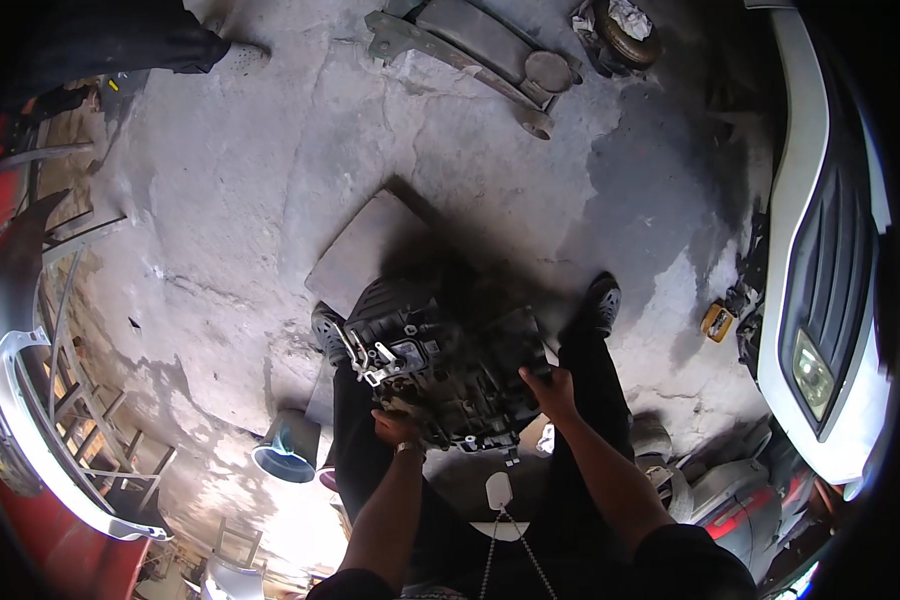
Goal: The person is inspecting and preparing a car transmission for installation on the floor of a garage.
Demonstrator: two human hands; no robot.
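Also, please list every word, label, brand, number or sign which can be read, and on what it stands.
None can be read.
Dark mechanical unit held by the left hand and right hand: no marking legible.
Pale pendant tag: any marking is too small to read.
Yellow object at right: likewise too small.

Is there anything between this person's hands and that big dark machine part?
Nothing visible: the left hand meets the machine part directly at its lower left, and the right hand at its right side.

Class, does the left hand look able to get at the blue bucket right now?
Probably not: the left hand holds a dark machine part, and the left leg separates hand from bucket.
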